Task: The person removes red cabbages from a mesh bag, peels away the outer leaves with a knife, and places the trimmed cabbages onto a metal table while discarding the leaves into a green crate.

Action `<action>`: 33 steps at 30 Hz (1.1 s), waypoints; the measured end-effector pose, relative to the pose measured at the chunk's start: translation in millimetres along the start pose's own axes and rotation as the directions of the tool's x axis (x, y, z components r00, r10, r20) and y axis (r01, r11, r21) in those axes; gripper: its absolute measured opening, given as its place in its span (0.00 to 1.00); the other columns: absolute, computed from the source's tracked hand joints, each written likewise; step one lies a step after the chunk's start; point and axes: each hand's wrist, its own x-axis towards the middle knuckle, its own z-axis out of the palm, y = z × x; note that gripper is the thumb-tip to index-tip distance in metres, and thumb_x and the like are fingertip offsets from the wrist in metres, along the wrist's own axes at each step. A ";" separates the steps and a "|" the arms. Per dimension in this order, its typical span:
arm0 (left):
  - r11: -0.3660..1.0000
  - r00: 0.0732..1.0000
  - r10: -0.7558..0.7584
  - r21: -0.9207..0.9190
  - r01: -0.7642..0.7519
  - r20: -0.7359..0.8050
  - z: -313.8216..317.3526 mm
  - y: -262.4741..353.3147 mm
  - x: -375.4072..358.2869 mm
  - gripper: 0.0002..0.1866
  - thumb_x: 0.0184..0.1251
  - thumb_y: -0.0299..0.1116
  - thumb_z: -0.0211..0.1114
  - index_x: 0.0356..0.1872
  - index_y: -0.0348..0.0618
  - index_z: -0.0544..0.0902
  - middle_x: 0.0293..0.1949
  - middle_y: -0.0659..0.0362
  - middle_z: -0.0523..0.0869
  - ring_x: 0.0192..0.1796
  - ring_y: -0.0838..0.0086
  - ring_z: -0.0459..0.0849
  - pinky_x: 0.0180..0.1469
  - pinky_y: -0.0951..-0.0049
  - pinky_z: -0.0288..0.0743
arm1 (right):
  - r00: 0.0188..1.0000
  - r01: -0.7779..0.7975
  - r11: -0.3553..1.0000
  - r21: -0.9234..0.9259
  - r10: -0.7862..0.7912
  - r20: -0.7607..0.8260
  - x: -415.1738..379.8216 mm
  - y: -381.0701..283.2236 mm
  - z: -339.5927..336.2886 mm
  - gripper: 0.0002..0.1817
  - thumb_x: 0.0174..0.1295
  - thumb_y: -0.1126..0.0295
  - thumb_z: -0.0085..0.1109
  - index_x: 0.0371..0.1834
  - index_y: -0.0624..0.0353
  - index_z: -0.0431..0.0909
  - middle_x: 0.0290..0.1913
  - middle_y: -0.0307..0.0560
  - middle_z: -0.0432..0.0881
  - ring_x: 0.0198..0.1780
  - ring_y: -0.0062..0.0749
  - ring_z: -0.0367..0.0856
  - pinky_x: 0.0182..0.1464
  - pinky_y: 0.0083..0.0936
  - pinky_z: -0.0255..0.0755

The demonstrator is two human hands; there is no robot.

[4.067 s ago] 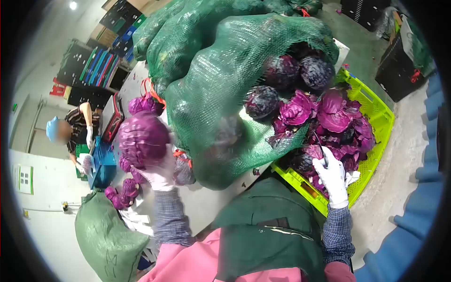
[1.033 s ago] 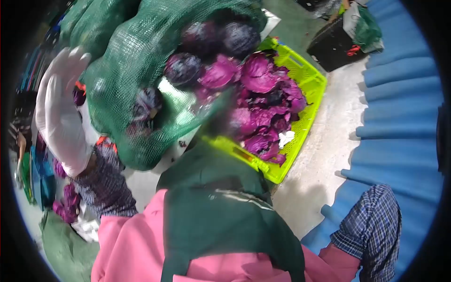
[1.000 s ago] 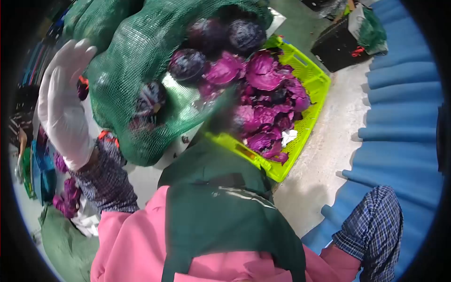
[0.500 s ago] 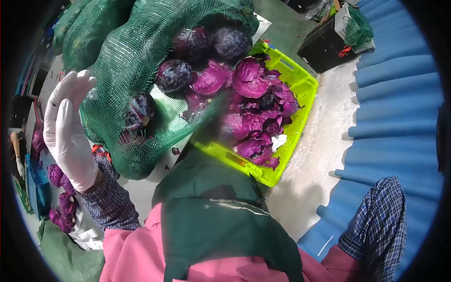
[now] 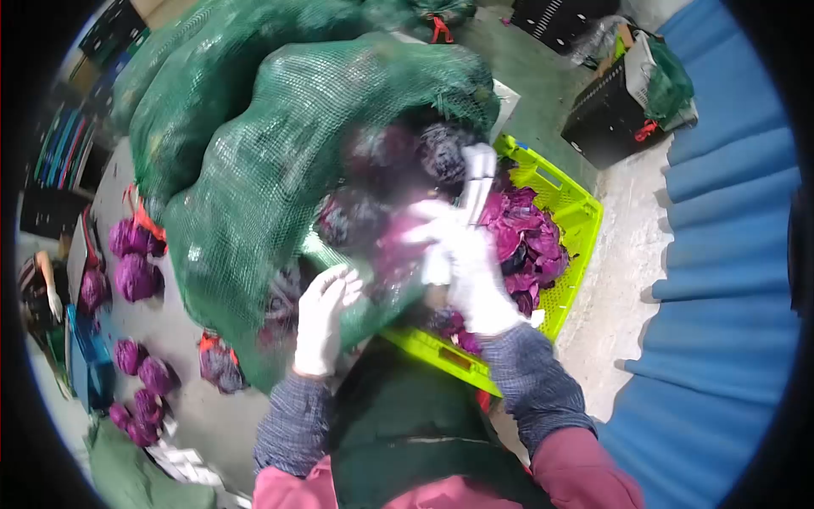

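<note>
My right hand (image 5: 479, 276), in a white glove and blurred by motion, reaches over the mouth of a green net bag (image 5: 254, 178). Its fingers are spread, with no cabbage held in them. Just beyond the fingertips sits a dark red cabbage (image 5: 442, 153), and other blurred cabbages lie in the bag mouth. My left hand (image 5: 319, 327), also gloved, is beside the bag's near edge. Its fingers are half curled and look empty; whether they touch the mesh cannot be made out. Loose purple cabbage leaves (image 5: 530, 246) fill a yellow-green crate (image 5: 585, 229) at right.
Trimmed purple cabbages (image 5: 136, 277) stand on the surface at left, near a blue container (image 5: 89, 360). Another person's gloved hand (image 5: 55, 305) shows at far left. A black crate (image 5: 598, 114) stands back right, beside a blue curtain (image 5: 721, 254).
My left hand has come down from its raised place at left to the bag's edge. My right hand, out of sight before, now reaches over the bag mouth. The view has shifted leftward.
</note>
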 end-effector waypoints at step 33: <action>-0.089 0.837 -0.186 0.840 -0.536 0.515 156.4 -234.7 50.0 0.45 0.64 0.57 0.66 0.74 0.36 0.65 0.68 0.34 0.69 0.74 0.34 0.62 0.75 0.31 0.53 | 0.683 0.253 0.926 0.279 0.033 -0.729 96.6 77.4 -343.5 0.13 0.69 0.63 0.60 0.54 0.52 0.81 0.42 0.41 0.84 0.36 0.31 0.80 0.37 0.28 0.75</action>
